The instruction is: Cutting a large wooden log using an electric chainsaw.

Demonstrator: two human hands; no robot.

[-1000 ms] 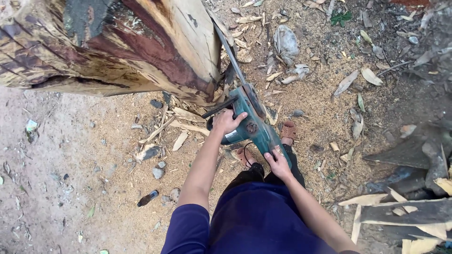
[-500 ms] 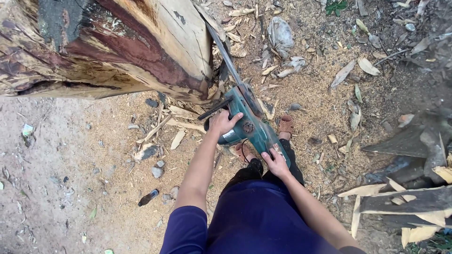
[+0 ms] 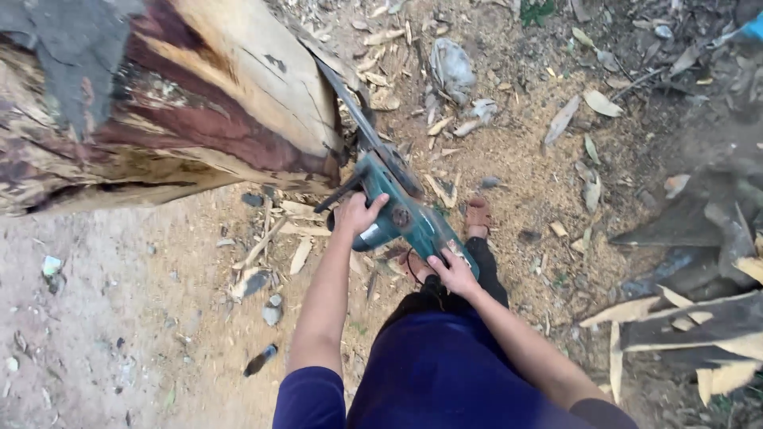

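A green chainsaw is held in both hands. My left hand grips its front handle, and my right hand grips the rear handle. The saw's bar runs up along the cut end of a big log with pale and reddish wood and grey bark. The log lies across the upper left of the view.
Sawdust and wood chips cover the ground below the log. Split slabs of wood are piled at the right. My sandalled foot stands beside the saw. Small stones lie on the bare dirt at the left.
The chainsaw and both hands have stayed against the log's end, shifting only slightly as the view moved.
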